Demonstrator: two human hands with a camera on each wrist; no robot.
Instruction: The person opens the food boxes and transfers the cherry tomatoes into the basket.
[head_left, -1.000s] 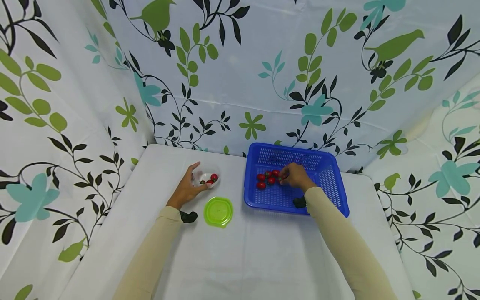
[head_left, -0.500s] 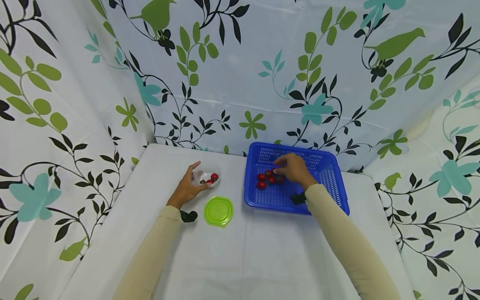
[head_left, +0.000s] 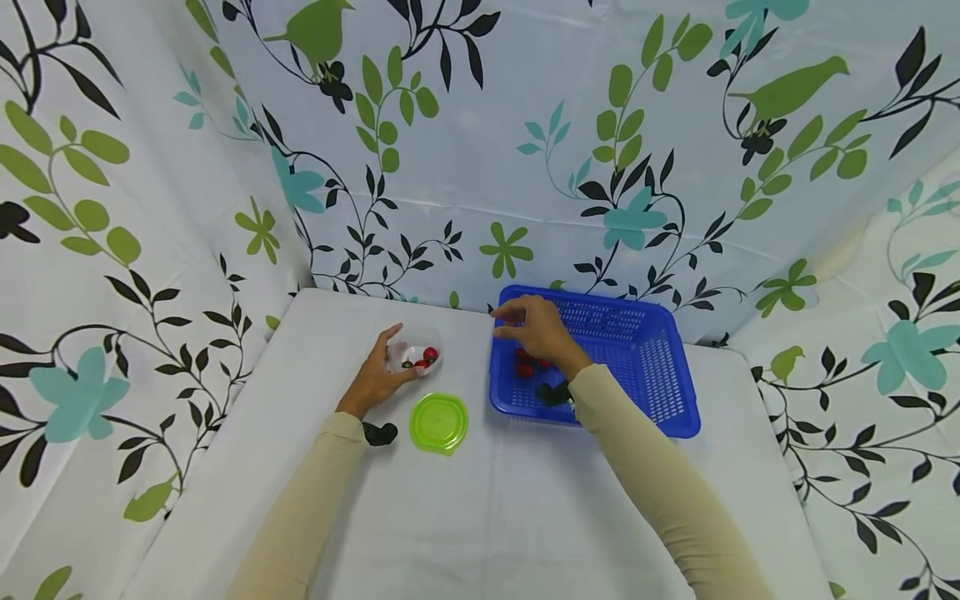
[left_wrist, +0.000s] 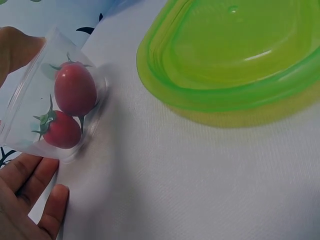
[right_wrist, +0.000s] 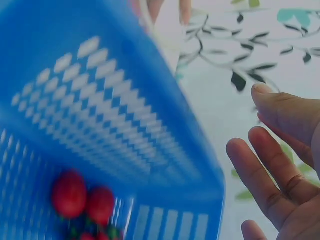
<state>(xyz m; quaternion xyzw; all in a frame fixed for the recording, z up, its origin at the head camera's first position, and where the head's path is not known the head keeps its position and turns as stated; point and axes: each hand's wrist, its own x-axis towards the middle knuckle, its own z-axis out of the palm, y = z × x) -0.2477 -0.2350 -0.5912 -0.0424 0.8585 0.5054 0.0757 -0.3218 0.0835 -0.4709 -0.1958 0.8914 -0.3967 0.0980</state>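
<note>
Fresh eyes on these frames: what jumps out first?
Probably the big blue basket, right of centre in the head view, with red tomatoes inside and the right hand over its left end. Next, the bright green lid, lying nearer the person than the clear container of more tomatoes that the left hand holds. Behind hangs a leaf-and-bird patterned curtain.
</note>
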